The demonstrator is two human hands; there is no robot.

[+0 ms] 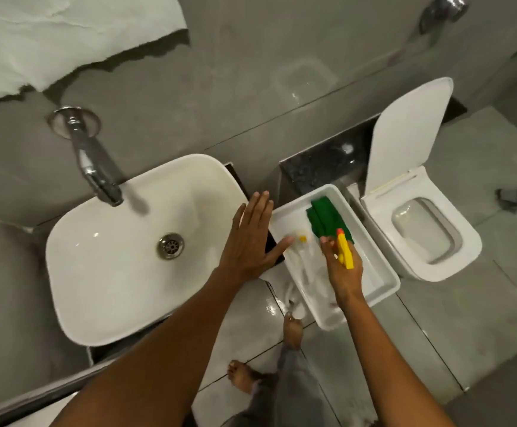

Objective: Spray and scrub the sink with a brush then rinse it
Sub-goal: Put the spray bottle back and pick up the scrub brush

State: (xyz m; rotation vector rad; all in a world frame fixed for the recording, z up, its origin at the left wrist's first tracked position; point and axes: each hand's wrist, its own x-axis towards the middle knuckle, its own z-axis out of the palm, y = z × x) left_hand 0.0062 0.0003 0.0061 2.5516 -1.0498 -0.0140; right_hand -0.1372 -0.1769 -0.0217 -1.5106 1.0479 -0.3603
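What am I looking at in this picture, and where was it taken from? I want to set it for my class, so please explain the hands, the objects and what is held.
There is one picture, taken by a wide-angle camera worn on a person's head, looking down at their own bare arms in a bathroom. No machine is involved. The left hand is open and flat, over the right edge of the white sink, which has a metal drain and a wall tap. The right hand grips a spray bottle with a yellow trigger head, over a white tray. In the tray lie a green cloth and some clear, blurred items I cannot identify. To the right stands a toilet with its lid up. The person's bare feet show below.
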